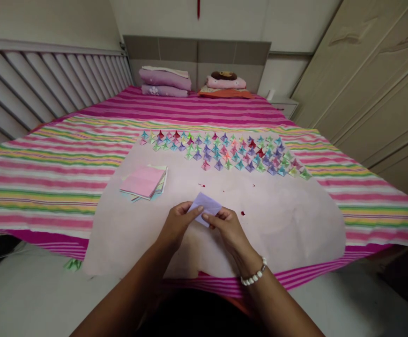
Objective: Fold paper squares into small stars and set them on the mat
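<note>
Currently, left hand [179,219] and right hand [229,225] both grip one small lilac paper square [206,202], thumbs on top, a side each. It's over the near middle of the large pale flat sheet [281,224] on the multicolour-striped bed [49,187]. Left: loose stack of square coloured paper [143,180], pink on top. Far side: rows of small folded multicoloured paper shapes [224,150].

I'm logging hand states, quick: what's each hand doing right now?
Left hand: closed, grip on the left side of the purple paper.
Right hand: closed, grip on the right side of that same sheet.
</note>
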The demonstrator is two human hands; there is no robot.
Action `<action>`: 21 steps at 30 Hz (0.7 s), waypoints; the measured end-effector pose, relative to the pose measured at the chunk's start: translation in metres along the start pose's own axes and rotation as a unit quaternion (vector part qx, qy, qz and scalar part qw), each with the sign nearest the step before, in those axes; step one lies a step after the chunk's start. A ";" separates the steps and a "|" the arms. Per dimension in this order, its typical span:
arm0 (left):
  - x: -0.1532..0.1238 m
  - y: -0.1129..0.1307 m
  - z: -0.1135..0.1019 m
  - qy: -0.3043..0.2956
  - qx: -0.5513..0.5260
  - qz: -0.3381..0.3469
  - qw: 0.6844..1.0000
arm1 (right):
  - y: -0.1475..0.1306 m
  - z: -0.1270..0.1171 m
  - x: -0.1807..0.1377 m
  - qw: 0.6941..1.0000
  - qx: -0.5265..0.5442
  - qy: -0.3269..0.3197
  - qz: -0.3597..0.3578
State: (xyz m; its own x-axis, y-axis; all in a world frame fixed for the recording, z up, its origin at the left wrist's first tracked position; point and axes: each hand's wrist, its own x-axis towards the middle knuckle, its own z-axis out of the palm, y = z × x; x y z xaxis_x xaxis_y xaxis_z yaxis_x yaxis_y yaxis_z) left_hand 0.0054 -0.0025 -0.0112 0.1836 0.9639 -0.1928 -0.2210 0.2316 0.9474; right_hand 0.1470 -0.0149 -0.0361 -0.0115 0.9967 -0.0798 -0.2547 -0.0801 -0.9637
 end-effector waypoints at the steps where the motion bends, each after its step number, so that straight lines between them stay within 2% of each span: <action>1: 0.000 0.000 0.000 -0.002 -0.009 0.010 1.000 | 0.000 -0.001 0.000 1.000 0.000 0.005 -0.002; 4: 0.001 -0.001 -0.001 -0.004 -0.032 0.035 0.999 | 0.000 -0.002 0.001 1.000 0.010 0.022 -0.004; 7: 0.002 -0.004 -0.003 0.018 -0.006 0.069 0.997 | 0.000 -0.002 0.000 0.999 0.018 0.028 -0.001; 14: 0.003 -0.002 -0.014 0.017 0.118 0.228 0.966 | 0.004 -0.003 0.000 1.000 0.007 0.020 -0.003; 21: 0.002 0.002 -0.015 0.005 0.210 0.271 0.940 | 0.003 -0.002 0.000 1.000 -0.018 0.016 -0.016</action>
State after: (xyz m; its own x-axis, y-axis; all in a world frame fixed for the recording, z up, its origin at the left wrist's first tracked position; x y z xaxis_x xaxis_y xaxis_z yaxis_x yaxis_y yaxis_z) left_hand -0.0094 0.0014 -0.0140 0.1439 0.9271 0.3461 0.1178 -0.3633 0.9242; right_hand 0.1485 -0.0154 -0.0398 0.0278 0.9980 -0.0563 -0.2199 -0.0489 -0.9743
